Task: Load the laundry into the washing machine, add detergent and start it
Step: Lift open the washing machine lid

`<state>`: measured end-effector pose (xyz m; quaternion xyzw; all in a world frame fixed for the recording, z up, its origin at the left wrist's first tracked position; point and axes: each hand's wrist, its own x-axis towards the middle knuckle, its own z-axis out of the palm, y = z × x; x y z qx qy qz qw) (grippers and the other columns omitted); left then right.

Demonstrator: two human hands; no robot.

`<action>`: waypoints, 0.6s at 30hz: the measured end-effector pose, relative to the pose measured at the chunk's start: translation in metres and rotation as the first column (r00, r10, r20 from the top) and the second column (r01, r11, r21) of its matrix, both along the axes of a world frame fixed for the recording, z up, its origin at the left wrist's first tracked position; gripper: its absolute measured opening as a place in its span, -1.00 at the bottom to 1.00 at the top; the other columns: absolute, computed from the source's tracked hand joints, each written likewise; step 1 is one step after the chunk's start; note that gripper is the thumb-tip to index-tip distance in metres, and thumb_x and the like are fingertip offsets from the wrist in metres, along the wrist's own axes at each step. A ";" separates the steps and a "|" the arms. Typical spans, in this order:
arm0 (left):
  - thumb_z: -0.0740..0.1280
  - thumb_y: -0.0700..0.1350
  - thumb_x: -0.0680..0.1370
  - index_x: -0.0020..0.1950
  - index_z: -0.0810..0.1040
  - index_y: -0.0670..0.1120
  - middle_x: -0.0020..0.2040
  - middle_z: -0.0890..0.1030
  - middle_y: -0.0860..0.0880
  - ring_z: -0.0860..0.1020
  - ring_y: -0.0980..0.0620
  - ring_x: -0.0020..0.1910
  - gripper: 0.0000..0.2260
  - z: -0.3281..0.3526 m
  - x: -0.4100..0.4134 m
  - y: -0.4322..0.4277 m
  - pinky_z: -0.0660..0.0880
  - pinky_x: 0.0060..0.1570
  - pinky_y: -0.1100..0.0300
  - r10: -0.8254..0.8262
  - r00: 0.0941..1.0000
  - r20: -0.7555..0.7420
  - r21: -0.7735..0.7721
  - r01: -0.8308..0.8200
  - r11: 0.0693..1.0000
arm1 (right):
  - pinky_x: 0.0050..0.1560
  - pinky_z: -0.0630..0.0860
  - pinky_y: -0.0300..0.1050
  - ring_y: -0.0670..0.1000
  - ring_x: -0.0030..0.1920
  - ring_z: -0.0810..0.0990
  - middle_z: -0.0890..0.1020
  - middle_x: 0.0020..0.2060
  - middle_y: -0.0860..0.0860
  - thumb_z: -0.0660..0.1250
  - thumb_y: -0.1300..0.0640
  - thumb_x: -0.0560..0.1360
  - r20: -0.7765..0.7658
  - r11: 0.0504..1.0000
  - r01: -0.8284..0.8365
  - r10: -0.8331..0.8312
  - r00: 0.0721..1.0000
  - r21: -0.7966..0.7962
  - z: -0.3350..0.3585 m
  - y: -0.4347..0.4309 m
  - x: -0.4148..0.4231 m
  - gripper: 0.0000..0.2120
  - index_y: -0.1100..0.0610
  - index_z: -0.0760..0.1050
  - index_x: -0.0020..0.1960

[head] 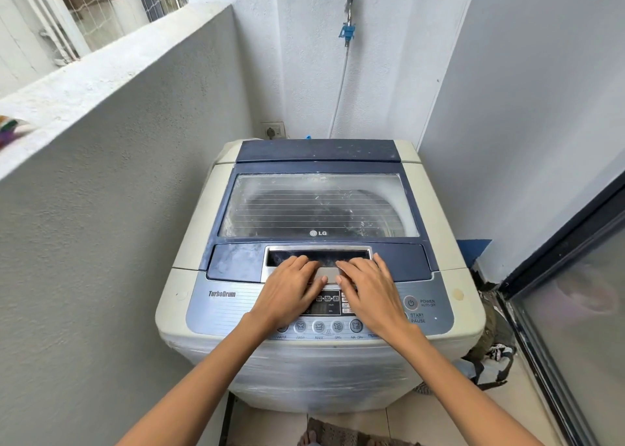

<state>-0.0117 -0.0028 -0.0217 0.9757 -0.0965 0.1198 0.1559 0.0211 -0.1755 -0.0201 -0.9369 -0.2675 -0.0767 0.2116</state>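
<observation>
A top-loading white and blue washing machine (189,242) stands in the corner with its glass lid (318,205) down. Dark laundry shows dimly through the glass. Side by side on the front of the lid, my left hand (291,290) and my right hand (368,290) lie flat, fingers straight and reaching into the silver lid handle recess (324,254). Both palms cover part of the control panel (324,327). The power button (411,302) sits to the right of my right hand. No detergent is in view.
A grey half wall (118,175) runs close on the left. A wall tap with a hose (348,29) and a socket (272,130) are behind the machine. A glass sliding door (575,293) is on the right, with bags (490,354) on the floor beside the machine.
</observation>
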 end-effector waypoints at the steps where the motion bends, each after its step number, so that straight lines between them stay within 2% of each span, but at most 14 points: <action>1: 0.00 0.15 0.58 0.13 0.53 -0.12 -0.08 0.55 -0.02 0.48 -0.02 -0.10 -0.54 0.000 0.000 -0.001 0.33 -0.04 0.19 0.008 1.000 0.004 -0.001 -0.008 1.000 | 0.44 0.04 -0.02 -0.02 0.10 0.51 0.57 0.00 -0.06 0.02 -0.06 0.56 -0.012 1.000 -0.003 0.003 1.000 0.009 0.001 0.000 0.001 -0.60 0.06 0.48 0.23; 4: 0.02 0.18 0.57 0.12 0.55 -0.12 -0.11 0.55 0.00 0.49 0.00 -0.13 -0.53 0.003 0.000 -0.002 0.39 -0.09 0.16 0.022 1.000 0.011 -0.009 -0.022 1.000 | 0.45 -0.01 -0.05 -0.01 0.11 0.49 0.56 0.01 -0.05 0.14 -0.03 0.57 -0.038 1.000 -0.023 0.023 0.999 0.022 0.005 -0.001 0.004 -0.68 0.08 0.49 0.22; 10: 0.10 0.27 0.52 0.10 0.56 -0.13 -0.14 0.56 0.02 0.50 0.02 -0.16 -0.48 0.011 -0.001 -0.001 0.42 -0.14 0.18 -0.004 0.999 0.050 -0.010 0.004 1.000 | 0.44 0.12 0.01 -0.01 0.05 0.49 0.55 -0.06 -0.03 0.29 -0.07 0.50 -0.057 0.996 -0.073 0.076 0.995 0.049 0.012 -0.003 0.008 -0.67 0.11 0.51 0.16; 12: 0.12 0.26 0.51 0.07 0.58 -0.12 -0.17 0.56 0.03 0.51 0.03 -0.18 -0.50 0.018 0.001 -0.001 0.43 -0.18 0.19 0.004 0.996 0.094 -0.004 -0.004 1.000 | 0.44 0.13 0.01 -0.02 0.03 0.49 0.56 -0.06 -0.04 0.27 -0.05 0.51 -0.015 0.994 -0.076 0.077 0.997 0.083 0.016 -0.003 0.009 -0.69 0.11 0.52 0.14; 15: 0.11 0.24 0.53 0.01 0.59 -0.11 -0.23 0.55 0.04 0.51 0.03 -0.24 -0.53 0.034 0.008 0.002 0.44 -0.22 0.19 -0.002 0.980 0.200 0.023 -0.002 1.000 | 0.41 0.11 -0.04 -0.02 -0.01 0.51 0.56 -0.09 -0.06 0.10 -0.04 0.53 0.120 0.993 -0.077 0.066 0.991 0.089 0.028 -0.002 0.011 -0.67 0.09 0.52 0.11; 18: -0.03 0.24 0.59 -0.03 0.57 -0.08 -0.25 0.56 0.03 0.53 -0.01 -0.26 -0.49 0.052 0.017 0.006 0.32 -0.19 0.19 -0.031 0.954 0.298 0.120 -0.005 0.993 | 0.37 0.12 -0.05 0.00 -0.07 0.55 0.58 -0.13 -0.06 0.06 -0.04 0.53 0.231 0.993 -0.071 0.047 0.972 0.098 0.047 0.001 0.018 -0.67 0.09 0.53 0.05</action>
